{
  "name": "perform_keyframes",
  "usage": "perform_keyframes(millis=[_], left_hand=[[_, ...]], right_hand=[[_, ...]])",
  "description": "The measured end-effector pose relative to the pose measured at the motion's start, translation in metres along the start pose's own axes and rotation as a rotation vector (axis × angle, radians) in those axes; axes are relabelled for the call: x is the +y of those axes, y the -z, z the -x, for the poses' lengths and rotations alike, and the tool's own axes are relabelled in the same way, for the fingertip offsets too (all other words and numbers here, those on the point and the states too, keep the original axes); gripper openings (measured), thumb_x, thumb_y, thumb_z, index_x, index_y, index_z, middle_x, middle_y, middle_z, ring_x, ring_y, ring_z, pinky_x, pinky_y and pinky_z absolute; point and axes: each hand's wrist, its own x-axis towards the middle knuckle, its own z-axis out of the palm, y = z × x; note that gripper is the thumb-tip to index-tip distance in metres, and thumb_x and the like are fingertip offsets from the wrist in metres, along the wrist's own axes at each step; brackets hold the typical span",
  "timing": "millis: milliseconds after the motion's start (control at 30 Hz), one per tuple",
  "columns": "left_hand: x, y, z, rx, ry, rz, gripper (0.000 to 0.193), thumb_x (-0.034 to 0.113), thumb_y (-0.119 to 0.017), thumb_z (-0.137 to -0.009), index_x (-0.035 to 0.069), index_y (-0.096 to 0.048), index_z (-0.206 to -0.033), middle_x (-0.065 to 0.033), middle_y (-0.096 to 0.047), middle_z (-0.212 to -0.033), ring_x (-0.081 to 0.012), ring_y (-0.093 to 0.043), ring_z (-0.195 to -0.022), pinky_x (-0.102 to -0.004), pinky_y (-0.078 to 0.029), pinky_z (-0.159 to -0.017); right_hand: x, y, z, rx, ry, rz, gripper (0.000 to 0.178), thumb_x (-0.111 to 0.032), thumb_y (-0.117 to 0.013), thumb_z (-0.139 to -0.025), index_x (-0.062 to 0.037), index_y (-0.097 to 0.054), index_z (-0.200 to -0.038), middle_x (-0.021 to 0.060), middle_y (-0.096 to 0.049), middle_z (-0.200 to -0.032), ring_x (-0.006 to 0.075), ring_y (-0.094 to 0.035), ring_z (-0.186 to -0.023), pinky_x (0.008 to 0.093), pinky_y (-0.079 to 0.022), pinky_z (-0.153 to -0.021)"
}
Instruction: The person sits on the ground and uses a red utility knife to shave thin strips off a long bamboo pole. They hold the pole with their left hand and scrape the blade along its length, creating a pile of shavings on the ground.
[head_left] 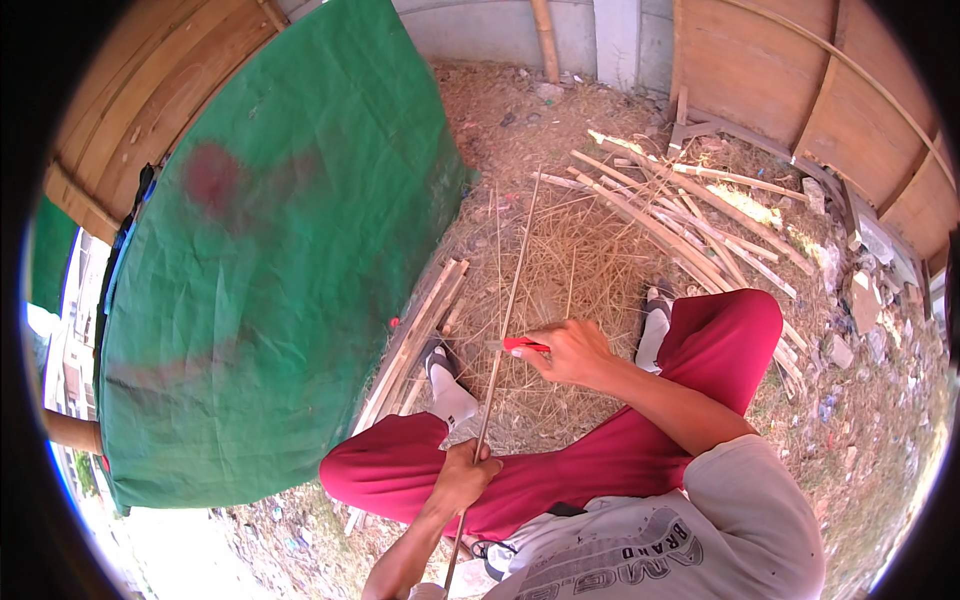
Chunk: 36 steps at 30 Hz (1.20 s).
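The left hand grips the thin stick, which runs from six o'clock toward twelve; hold it firm and straight while the right hand, closed around a red tool at one o'clock from the left, presses lightly and evenly.

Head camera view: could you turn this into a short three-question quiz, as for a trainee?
1. Which hand holds the red tool?
2. True or false: the green tarpaulin is to the left of the long thin stick.
3. The left hand grips: (a) a rope, (b) the long thin stick, (c) a shoe.

Key: 1. The right hand. 2. True. 3. b.
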Motion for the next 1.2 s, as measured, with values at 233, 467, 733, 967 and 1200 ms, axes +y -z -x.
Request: perform_keyframes(millis=[233,467,733,967,1200], left_hand=[[-0.033,-0.004,0.017,-0.141,0.059,0.097,0.020,-0.001,-0.064,-0.083,0.009,-0.047,-0.080,0.0021,-0.048,-0.062,-0.0055,-0.042,-0.051,-0.0271,-0.030,-0.044],[-0.027,0.003,0.054,-0.137,0.158,0.178,0.022,-0.002,-0.063,-0.083,0.009,-0.045,-0.077,0.0012,-0.048,-0.061,-0.0071,-0.043,-0.051,-0.0270,-0.030,-0.044],[-0.046,0.017,0.114,-0.099,0.238,-0.070,0.019,0.000,-0.071,-0.081,0.006,-0.055,-0.073,0.0003,-0.052,-0.062,-0.0087,-0.049,-0.052,-0.0271,-0.037,-0.048],[-0.136,0.037,0.123,-0.134,-0.128,-0.097,0.033,0.006,-0.065,-0.086,0.005,-0.069,-0.119,-0.0088,-0.075,-0.106,-0.0177,-0.070,-0.090,-0.0344,-0.055,-0.077],[-0.083,0.015,0.112,0.252,-0.003,-0.284,0.025,0.017,-0.076,-0.086,-0.003,-0.062,-0.086,-0.0036,-0.057,-0.064,-0.0120,-0.055,-0.059,-0.0318,-0.046,-0.057]], right_hand=[[0.034,0.023,-0.025,-0.039,-0.326,0.087,0.044,-0.054,-0.057,-0.096,-0.0170,-0.079,-0.107,0.0138,-0.065,-0.060,0.0312,-0.064,-0.052,0.0440,-0.052,-0.051],[0.037,0.029,-0.031,-0.112,-0.426,0.126,0.045,-0.053,-0.058,-0.096,-0.0140,-0.080,-0.099,0.0171,-0.067,-0.066,0.0351,-0.069,-0.065,0.0474,-0.056,-0.062],[0.114,0.035,-0.042,-0.045,-0.717,0.182,0.050,-0.048,-0.061,-0.096,0.0000,-0.075,-0.097,0.0218,-0.073,-0.092,0.0389,-0.072,-0.089,0.0490,-0.057,-0.078],[0.158,0.023,-0.026,0.134,-0.849,0.267,0.051,-0.051,-0.062,-0.094,-0.0014,-0.076,-0.098,0.0251,-0.072,-0.098,0.0409,-0.071,-0.095,0.0490,-0.057,-0.084],[0.095,0.028,-0.044,0.207,-0.663,0.025,0.048,-0.050,-0.060,-0.097,-0.0051,-0.076,-0.105,0.0224,-0.069,-0.076,0.0378,-0.072,-0.075,0.0474,-0.056,-0.071]])
